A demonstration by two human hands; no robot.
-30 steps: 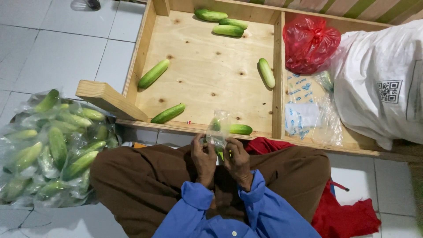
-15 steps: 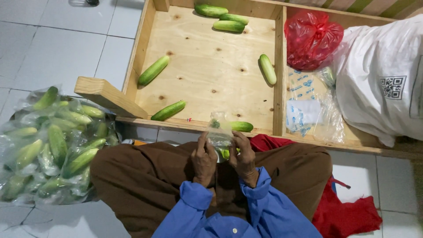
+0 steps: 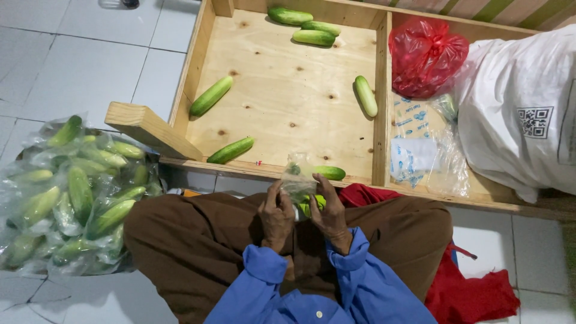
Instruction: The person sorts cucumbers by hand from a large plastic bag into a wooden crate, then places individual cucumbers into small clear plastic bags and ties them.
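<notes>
Gripping a small clear plastic bag (image 3: 298, 180) between them, the left hand (image 3: 276, 216) and right hand (image 3: 327, 211) are both curled shut over the lap, just short of the wooden tray (image 3: 288, 105). Something green, probably a cucumber (image 3: 313, 204), shows between the palms, though the hands hide most of it. Loose cucumbers (image 3: 230, 150) lie in the tray. A large clear bag of cucumbers (image 3: 72, 192) sits at the left knee.

**Colours observed**

Cucumbers (image 3: 211, 95): green, paler at the tips. Wooden tray (image 3: 288, 90): pale tan with dark knots. Tied bag (image 3: 425, 55): red. Sack (image 3: 516, 114): white. Sleeves (image 3: 354, 270): blue. Trousers (image 3: 192, 240): brown. Floor tiles (image 3: 78, 60): white-grey. Cloth (image 3: 474, 294): red.
</notes>
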